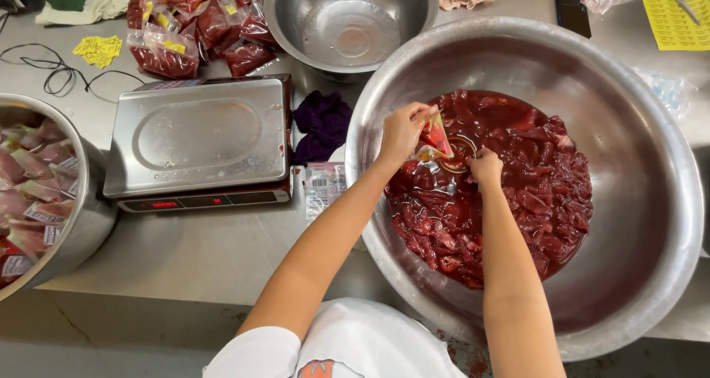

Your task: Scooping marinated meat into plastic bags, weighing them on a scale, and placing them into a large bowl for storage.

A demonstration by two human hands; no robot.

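A very large steel bowl (651,200) holds dark red chunks in red liquid (510,193). Over the red mass, my left hand (403,130) holds a small clear plastic pouch (435,137) open, partly filled with red pieces. My right hand (485,167) is closed on a ladle or spoon (460,156) whose round bowl sits right beside the pouch's mouth. Both forearms reach in from the bottom of the view.
A steel digital scale (200,137) stands left of the big bowl. Behind it lie several filled red pouches (196,27) and an empty steel bowl (347,23). A bowl of sealed pouches (41,193) sits at far left. A purple cloth (323,123), yellow label sheets (677,15) and a black cable (59,71) lie around.
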